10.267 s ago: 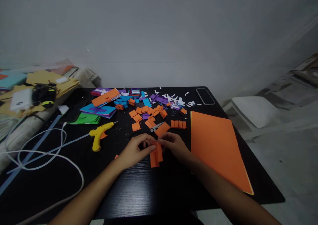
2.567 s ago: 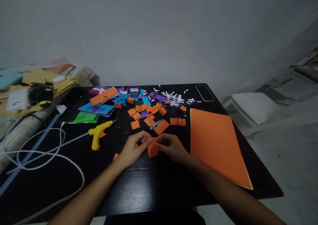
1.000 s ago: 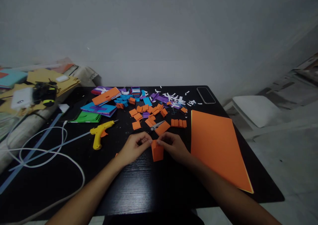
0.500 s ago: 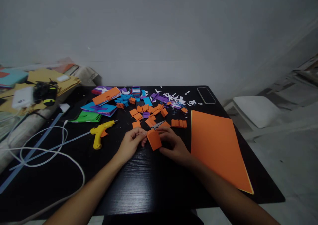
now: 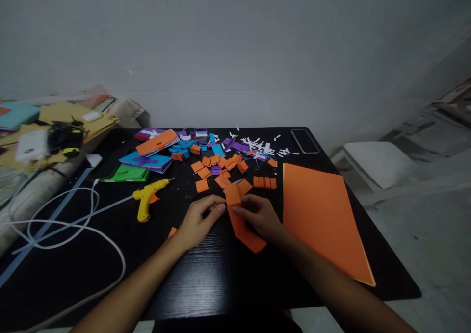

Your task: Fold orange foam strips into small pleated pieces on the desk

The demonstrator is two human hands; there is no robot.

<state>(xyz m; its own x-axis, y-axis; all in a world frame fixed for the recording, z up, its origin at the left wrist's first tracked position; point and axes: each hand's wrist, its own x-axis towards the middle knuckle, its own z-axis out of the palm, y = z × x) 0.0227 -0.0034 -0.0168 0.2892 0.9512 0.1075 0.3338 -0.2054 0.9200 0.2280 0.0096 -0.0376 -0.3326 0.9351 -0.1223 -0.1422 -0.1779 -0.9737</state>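
Observation:
A folded orange paper strip (image 5: 235,220) stands between my hands, creased into panels, its lower end bent to the right. My right hand (image 5: 260,216) grips it from the right, thumb on its front face. On the left, my left hand (image 5: 202,219) has its fingers curled and its thumb and fingertips at the strip's left edge, seemingly pinching it. Scissors (image 5: 239,181) lie just beyond, mostly hidden by the paper. Several small folded orange paper pieces (image 5: 204,172) are scattered behind the hands. Another orange scrap (image 5: 172,232) pokes out beside my left wrist.
A yellow glue gun (image 5: 147,195) lies left, near a looping white cable (image 5: 110,240). Coloured paper stacks (image 5: 147,161) and white scraps (image 5: 253,144) sit toward the back. Large orange sheets (image 5: 324,215) lie right, below a phone (image 5: 305,140). A white stool (image 5: 379,164) stands beyond the table.
The orange paper was a compact folded packet and is now opened into a longer strip. My right hand has moved slightly down along it. An orange scrap now shows by my left wrist.

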